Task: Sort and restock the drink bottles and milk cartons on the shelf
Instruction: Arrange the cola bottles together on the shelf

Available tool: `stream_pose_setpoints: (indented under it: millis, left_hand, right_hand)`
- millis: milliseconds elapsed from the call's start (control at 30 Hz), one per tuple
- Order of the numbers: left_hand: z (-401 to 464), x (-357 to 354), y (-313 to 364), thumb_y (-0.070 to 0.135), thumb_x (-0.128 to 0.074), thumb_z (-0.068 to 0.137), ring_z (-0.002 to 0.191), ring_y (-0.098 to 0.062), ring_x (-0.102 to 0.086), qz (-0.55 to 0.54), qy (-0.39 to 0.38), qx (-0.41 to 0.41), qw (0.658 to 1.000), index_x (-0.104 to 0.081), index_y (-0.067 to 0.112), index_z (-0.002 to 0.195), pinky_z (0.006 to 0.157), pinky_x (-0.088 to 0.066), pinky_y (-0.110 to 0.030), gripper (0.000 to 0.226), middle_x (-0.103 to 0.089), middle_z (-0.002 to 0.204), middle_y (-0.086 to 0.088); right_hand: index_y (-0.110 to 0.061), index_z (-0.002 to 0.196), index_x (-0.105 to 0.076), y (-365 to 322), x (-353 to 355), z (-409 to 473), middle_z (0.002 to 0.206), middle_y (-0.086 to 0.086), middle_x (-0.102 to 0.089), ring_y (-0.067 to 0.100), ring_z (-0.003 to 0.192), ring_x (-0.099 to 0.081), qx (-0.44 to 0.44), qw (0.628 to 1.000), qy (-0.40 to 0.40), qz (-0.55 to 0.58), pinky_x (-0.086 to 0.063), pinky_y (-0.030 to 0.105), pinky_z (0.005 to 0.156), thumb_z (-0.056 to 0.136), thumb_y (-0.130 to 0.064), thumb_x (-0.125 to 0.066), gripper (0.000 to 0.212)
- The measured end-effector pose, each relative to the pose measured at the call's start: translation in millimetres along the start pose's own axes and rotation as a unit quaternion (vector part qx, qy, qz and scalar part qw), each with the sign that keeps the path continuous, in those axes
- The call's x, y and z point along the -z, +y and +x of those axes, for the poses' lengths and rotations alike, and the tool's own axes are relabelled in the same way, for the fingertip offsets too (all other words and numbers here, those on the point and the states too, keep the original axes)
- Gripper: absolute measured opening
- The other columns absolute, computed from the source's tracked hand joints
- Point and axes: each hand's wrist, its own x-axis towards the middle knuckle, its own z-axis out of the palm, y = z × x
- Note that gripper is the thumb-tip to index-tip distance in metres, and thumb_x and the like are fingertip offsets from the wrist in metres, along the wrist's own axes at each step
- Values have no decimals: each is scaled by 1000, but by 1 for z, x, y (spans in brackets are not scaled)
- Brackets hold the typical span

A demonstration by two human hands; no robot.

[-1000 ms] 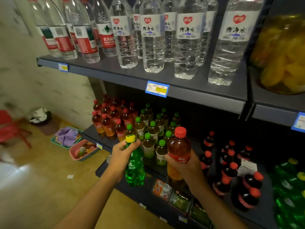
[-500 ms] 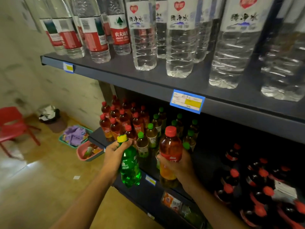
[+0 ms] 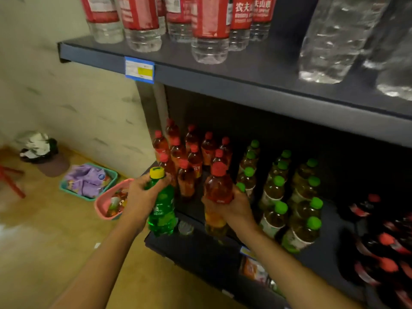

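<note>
My left hand [image 3: 142, 197] grips a green soda bottle [image 3: 161, 210] with a yellow cap near its neck, just off the left front corner of the middle shelf [image 3: 200, 248]. My right hand [image 3: 234, 207] holds a red-capped amber tea bottle [image 3: 218, 188] round its middle, upright in front of the shelf. Behind it stand several red-capped tea bottles [image 3: 191, 150] at the left and several green-capped tea bottles [image 3: 278, 188] to their right.
Large water bottles [image 3: 209, 30] line the top shelf [image 3: 223, 74], which carries a blue price tag [image 3: 139, 70]. Dark cola bottles [image 3: 379, 241] fill the right end. On the floor lie a teal basket [image 3: 89, 181], a pink basket [image 3: 111, 201] and a bin [image 3: 42, 152].
The view has swung left and closer to the shelf. Both hands, still holding their bottles, have moved toward the left end, near the red-capped group.
</note>
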Motion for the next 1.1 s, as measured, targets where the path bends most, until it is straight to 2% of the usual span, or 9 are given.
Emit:
stream_pose_setpoints:
  millis: [167, 267, 367, 433, 533, 667, 800, 933, 1100]
  left_hand:
    - [31, 58, -8, 43, -74, 75, 69, -21, -74, 26, -32, -6, 999, -76, 24, 85, 55, -55, -24, 21, -77, 78, -5]
    - [47, 81, -16, 48, -74, 75, 71, -15, -74, 68, -48, -30, 996, -76, 30, 85, 54, -54, -17, 20, -77, 79, 1]
    - [63, 98, -22, 40, -73, 81, 70, -2, -70, 119, -37, -48, 991, -73, 42, 83, 53, -51, -14, 2, -74, 78, 14]
    - [71, 106, -26, 29, -70, 87, 70, 7, -67, 131, -17, -50, 990, -69, 52, 82, 53, -46, -16, 24, -71, 78, 25]
    - [82, 117, -33, 27, -67, 89, 70, 13, -64, 139, -19, -55, 989, -66, 58, 81, 55, -43, -17, 32, -67, 80, 32]
    - [97, 133, -42, 28, -69, 86, 72, 13, -64, 122, -26, -43, 991, -64, 62, 81, 57, -44, -22, 35, -68, 80, 31]
    - [111, 149, -53, 34, -68, 82, 75, 13, -64, 109, -39, -20, 993, -65, 61, 81, 60, -45, -22, 27, -69, 84, 29]
    - [123, 168, -68, 45, -66, 74, 78, 3, -67, 96, -46, -24, 994, -69, 52, 86, 64, -49, -28, 14, -71, 87, 18]
    - [132, 190, -78, 49, -75, 74, 78, -6, -68, 109, -37, -34, 993, -69, 48, 87, 74, -56, -45, 14, -72, 86, 12]
  right_hand:
    - [-38, 102, -64, 8, -66, 27, 106, -19, -69, 11, 110, -63, -7, 1000, 11, -16, -48, 37, 103, 59, -31, -92, 52]
    - [-43, 99, -60, 7, -96, 39, 101, -26, -63, 8, 110, -61, -3, 998, 34, -43, -46, 27, 96, 62, -32, -90, 50]
    - [-39, 106, -57, 5, -120, 52, 108, -20, -63, 11, 115, -59, -24, 997, 36, -61, -44, 27, 98, 66, -30, -89, 52]
    - [-31, 117, -59, 2, -138, 62, 121, -11, -65, 14, 120, -57, -41, 996, 25, -80, -43, 34, 105, 67, -32, -88, 58]
    - [-33, 113, -60, 1, -167, 76, 120, -9, -66, 13, 118, -57, -44, 995, 14, -92, -42, 30, 103, 66, -31, -88, 55]
    - [-31, 109, -64, 6, -205, 95, 115, -5, -70, 17, 114, -61, -45, 995, 23, -88, -47, 39, 104, 64, -28, -89, 52]
    - [-24, 119, -63, 9, -241, 119, 122, 0, -67, 21, 117, -60, -76, 993, 28, -88, -47, 42, 103, 64, -31, -89, 62]
    - [-24, 126, -59, 14, -273, 145, 125, 2, -65, 24, 118, -59, -124, 988, 40, -83, -43, 27, 91, 68, -28, -86, 65]
    - [-19, 132, -52, 16, -295, 173, 133, 5, -60, 28, 124, -54, -131, 981, 72, -125, -41, 30, 101, 71, -28, -84, 70]
